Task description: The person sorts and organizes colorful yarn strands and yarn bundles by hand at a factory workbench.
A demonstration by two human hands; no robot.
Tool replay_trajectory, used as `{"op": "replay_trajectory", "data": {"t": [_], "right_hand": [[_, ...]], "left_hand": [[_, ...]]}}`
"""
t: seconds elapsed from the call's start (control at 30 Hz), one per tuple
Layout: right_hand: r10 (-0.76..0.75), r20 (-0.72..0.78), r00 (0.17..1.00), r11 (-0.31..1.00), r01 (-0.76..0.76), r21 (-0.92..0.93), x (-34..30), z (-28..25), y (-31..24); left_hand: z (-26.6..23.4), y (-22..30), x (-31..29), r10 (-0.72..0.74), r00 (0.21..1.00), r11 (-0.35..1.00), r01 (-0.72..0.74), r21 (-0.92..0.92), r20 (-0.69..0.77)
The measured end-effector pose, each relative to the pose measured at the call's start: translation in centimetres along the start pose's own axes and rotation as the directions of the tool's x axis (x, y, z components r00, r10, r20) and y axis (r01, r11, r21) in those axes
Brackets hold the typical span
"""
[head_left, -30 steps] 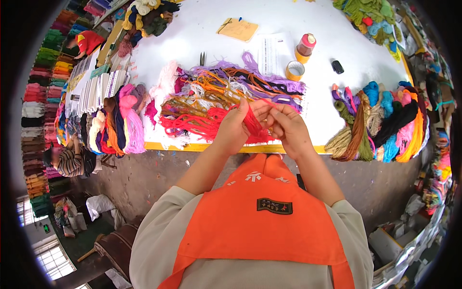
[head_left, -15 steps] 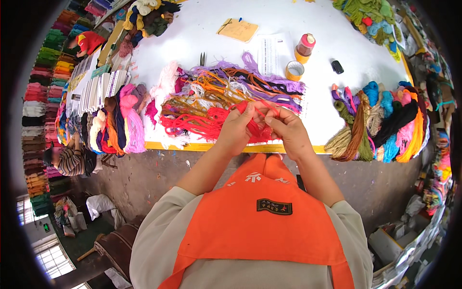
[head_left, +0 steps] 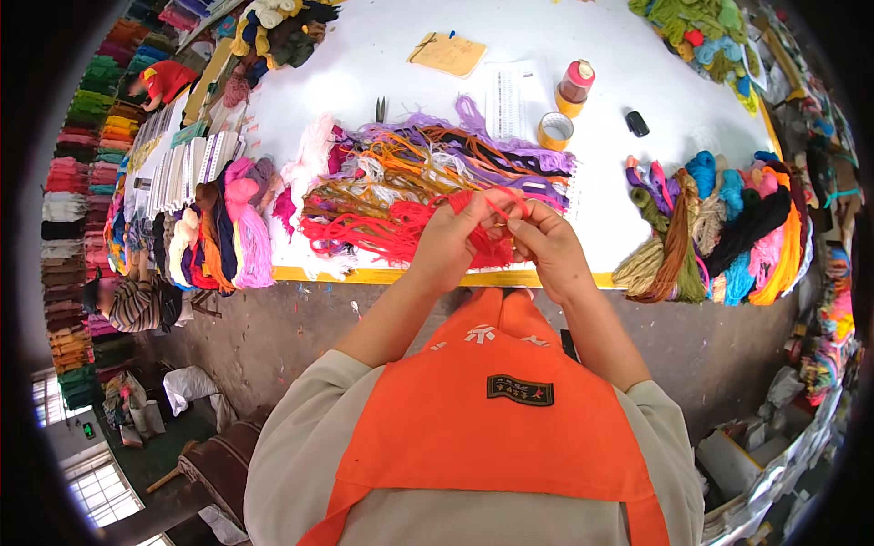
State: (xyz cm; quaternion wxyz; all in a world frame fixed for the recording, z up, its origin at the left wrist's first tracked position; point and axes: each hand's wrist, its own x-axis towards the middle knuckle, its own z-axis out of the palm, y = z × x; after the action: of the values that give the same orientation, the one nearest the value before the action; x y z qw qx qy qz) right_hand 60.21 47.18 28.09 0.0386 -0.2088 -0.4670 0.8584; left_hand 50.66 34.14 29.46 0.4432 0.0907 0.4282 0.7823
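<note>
Both hands meet over the near edge of a white table, just above a wide spread of yarn. My left hand (head_left: 446, 241) is closed around red yarn (head_left: 382, 232), which trails left across the table. Close beside it, my right hand (head_left: 548, 238) pinches strands of the same red yarn between thumb and fingers. Behind the red lie rows of brown, orange, white, black and purple yarn (head_left: 455, 141). The hands hide part of the red strands, and the finer detail between the fingertips is too small to make out.
Scissors (head_left: 381, 110), a notepad (head_left: 448, 55), a printed sheet (head_left: 506, 100), a tape roll (head_left: 554, 131), a bottle (head_left: 575, 84) and a black object (head_left: 636, 124) lie beyond the yarn. Coloured skeins (head_left: 728, 227) hang at the right edge, others (head_left: 232, 227) at the left. Two people work far left.
My hands stay in nearly the same place, still holding the red yarn. The fingers of my right hand have shifted slightly at the strands.
</note>
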Motion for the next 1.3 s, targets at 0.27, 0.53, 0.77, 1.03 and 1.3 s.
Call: {"op": "replay_trajectory", "data": {"t": [0.27,0.53,0.77,1.03,1.3], "right_hand": [[0.031,-0.006,0.999,0.998,-0.031,0.061,0.3,-0.1,-0.1],[0.048,0.019,0.999,0.995,-0.049,0.084,0.6,-0.9,0.3],[-0.037,0.018,0.999,0.932,0.041,-0.361,0.4,0.2,0.1],[0.184,0.02,0.983,0.983,-0.184,0.024,-2.5,-4.1,-2.2],[-0.135,-0.618,0.774,0.848,0.413,0.332,-6.6,-28.7,3.5]], "left_hand": [[-1.3,-1.2,0.5,0.106,0.993,0.967,-0.089,0.24,-0.058],[-0.9,-0.6,0.5,0.043,0.997,0.994,-0.037,0.102,-0.063],[-1.1,-1.6,0.5,0.001,0.998,0.986,0.008,0.165,-0.059],[-7.0,1.9,0.2,-0.095,0.983,0.99,0.111,0.092,-0.16],[-29.5,10.2,0.1,-0.066,0.857,0.977,-0.048,-0.207,-0.511]]}}
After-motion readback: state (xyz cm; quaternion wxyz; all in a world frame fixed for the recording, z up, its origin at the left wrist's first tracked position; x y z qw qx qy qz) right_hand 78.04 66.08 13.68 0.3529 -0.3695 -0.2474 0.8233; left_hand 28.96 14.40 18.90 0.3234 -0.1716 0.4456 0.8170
